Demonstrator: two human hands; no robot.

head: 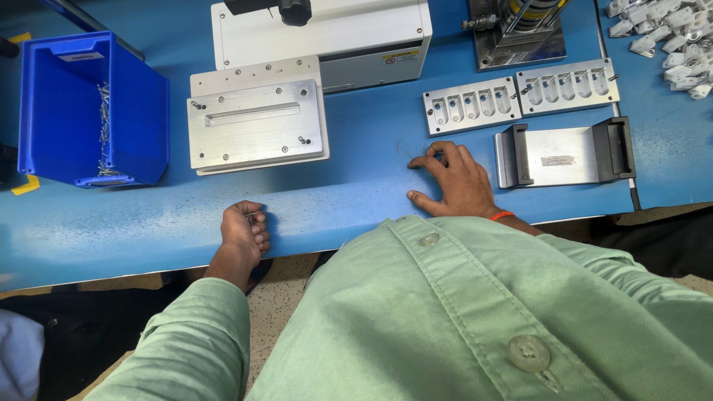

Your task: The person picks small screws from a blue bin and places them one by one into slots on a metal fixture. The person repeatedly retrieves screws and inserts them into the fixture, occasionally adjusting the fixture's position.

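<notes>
The left hand rests at the near edge of the blue table, curled into a loose fist with the fingers closed on a few small metal pins that just show between thumb and forefinger; how many it holds cannot be told. The right hand lies flat on the table to the right of that fist, well apart from it, fingers spread and fingertips pressing the bare surface, holding nothing; an orange band circles its wrist. Beyond the fist and slightly to its left sits a flat metal plate with a long shallow slot, bolted on a paler base, and behind that a white machine housing with a black knob. Far to the left of the fist stands a blue bin with a scatter of thin metal pins along its inner wall. Just beyond the open hand's fingertips lie two metal jigs side by side, each with a row of pockets, and just beside that hand on its right is a metal tray with dark raised ends. Farther off, past the jigs, stands a metal press base, and in the far right corner a heap of small white parts. Both arms wear light green sleeves of a buttoned shirt that fills the near view.
</notes>
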